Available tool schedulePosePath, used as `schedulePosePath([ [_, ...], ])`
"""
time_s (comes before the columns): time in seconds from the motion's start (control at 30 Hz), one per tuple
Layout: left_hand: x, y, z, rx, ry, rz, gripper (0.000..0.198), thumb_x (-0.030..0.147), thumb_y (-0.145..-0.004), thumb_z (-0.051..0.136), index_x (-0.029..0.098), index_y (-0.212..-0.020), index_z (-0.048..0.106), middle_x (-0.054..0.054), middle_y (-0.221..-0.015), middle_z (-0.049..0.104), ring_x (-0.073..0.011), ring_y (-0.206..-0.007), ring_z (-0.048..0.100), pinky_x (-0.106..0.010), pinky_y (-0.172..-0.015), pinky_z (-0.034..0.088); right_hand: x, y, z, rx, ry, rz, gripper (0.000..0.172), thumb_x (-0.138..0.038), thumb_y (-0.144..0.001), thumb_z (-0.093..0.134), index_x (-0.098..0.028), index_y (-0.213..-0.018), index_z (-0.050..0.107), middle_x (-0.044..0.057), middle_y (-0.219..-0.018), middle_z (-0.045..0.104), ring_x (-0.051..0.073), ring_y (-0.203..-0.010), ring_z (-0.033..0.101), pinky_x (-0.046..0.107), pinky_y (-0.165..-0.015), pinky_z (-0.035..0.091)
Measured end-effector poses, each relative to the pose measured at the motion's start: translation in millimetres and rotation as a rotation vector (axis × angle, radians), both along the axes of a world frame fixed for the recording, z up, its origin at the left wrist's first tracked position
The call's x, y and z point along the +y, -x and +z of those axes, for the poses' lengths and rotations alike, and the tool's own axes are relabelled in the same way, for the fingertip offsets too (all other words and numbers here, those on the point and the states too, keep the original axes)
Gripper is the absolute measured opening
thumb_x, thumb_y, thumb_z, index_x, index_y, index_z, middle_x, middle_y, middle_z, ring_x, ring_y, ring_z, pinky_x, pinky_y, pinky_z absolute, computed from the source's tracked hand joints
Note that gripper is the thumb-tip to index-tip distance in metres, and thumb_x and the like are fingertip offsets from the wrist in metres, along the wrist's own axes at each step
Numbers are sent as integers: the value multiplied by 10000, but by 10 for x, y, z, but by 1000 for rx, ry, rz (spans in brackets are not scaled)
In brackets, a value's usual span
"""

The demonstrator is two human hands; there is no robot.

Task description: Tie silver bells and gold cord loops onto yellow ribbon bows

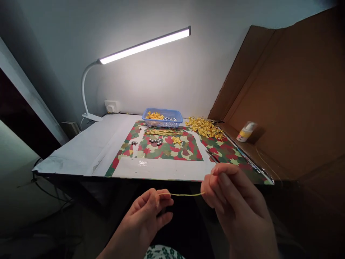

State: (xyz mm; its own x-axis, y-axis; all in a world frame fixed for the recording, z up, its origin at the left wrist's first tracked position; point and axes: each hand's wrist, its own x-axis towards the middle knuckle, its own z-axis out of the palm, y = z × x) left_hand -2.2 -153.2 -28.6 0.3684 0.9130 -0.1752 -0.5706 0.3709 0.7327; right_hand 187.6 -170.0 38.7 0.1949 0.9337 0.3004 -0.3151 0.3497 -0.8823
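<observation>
left hand [148, 216] has a thin yellow cord [185, 195] pinched btwn its fingertips, other fingers loosely bent. right hand [234, 198] has the other visible end caught in its curled lower fingers, thumb n index tips raised n close together — can't tell if they're gripping smth too. cord runs nearly level btwn the two hands w/ a tiny sag, just off the near edge of the white table [75, 147]. there's a pointed metal tool [212, 156] right behind the right hand, can't tell if it's held or just lying there.

on the camo-print sheet [188, 154]: a bundle of yellowish strands [163, 132], a cluster of silver beads [155, 142] w/ a few more off left, n a yellow star-ish piece [177, 140] to the right. behind that, a blue basket [180, 117] w/ yellow n silver bits in it — big yellow pile [205, 127] sits to its right. lamp [145, 46] is on above, pump bottle [245, 132] far right by the cardboard [291, 90].
</observation>
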Motion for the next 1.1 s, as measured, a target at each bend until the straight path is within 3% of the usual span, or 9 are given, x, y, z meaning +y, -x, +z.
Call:
schedulePosePath([
  [0.03,6,23,48,-84,41,11,325,480,-796,859,206,-720,703,-20,-1044,745,-204,-1016,697,-300,-852,578,-4,14,-33,-9,33,-20,124,-346,-1008,634,-240,-966,682,-47,-610,430,89,-568,477,205,-527,365],
  [0.1,23,65,131,-275,109,20,300,426,-795,876,205,-702,696,-8,-949,753,-223,-1057,711,-342,-924,575,-8,62,-107,-40,79,-53,165,-397,-978,672,-234,-956,677,-35,-625,466,98,-583,478,218,-535,366],
  [0.2,73,118,179,-381,61,13,332,424,-792,881,189,-668,682,33,-677,631,-137,-759,692,-250,-754,578,-13,150,-188,-101,135,-32,287,-501,-961,662,-215,-928,667,-33,-615,470,97,-556,427,236,-531,342],
  [0.33,165,177,113,4,-203,54,420,535,-732,889,170,-653,697,24,-714,628,-60,-563,531,-176,-554,476,-41,208,-177,-185,188,12,385,-579,-966,607,-205,-879,635,-29,-602,465,100,-546,397,256,-531,307],
  [0.5,224,203,6,336,-482,86,107,264,-905,783,219,-818,827,-53,-936,771,-131,-691,674,-228,-674,556,-95,209,-104,-190,178,14,412,-606,-961,596,-210,-847,619,-34,-587,442,104,-539,384,265,-531,300],
  [0.6,212,163,-59,510,-727,10,182,148,-937,695,220,-878,852,-94,-980,792,-195,-796,713,-259,-751,569,-124,224,-72,-148,171,4,387,-588,-954,622,-214,-851,621,-35,-580,451,107,-542,395,265,-540,320],
  [0.77,159,63,-204,636,-1023,-160,288,14,-861,658,218,-939,845,-109,-951,806,-194,-711,714,-228,-639,563,-145,265,-3,-134,158,40,419,-600,-957,612,-198,-844,634,-55,-569,405,90,-527,334,253,-519,280],
  [0.93,178,59,-214,699,-1101,-96,302,41,-902,634,237,-987,847,-135,-1009,826,-249,-791,787,-280,-697,616,-145,257,37,-144,167,97,433,-613,-953,607,-190,-870,642,-67,-570,375,92,-533,313,257,-533,255],
  [1.1,173,30,-130,748,-880,135,202,164,-857,763,229,-672,813,-102,-786,822,-238,-651,765,-274,-585,582,-154,248,56,-145,174,100,435,-617,-957,596,-195,-859,635,-57,-581,395,98,-536,318,270,-541,233],
])
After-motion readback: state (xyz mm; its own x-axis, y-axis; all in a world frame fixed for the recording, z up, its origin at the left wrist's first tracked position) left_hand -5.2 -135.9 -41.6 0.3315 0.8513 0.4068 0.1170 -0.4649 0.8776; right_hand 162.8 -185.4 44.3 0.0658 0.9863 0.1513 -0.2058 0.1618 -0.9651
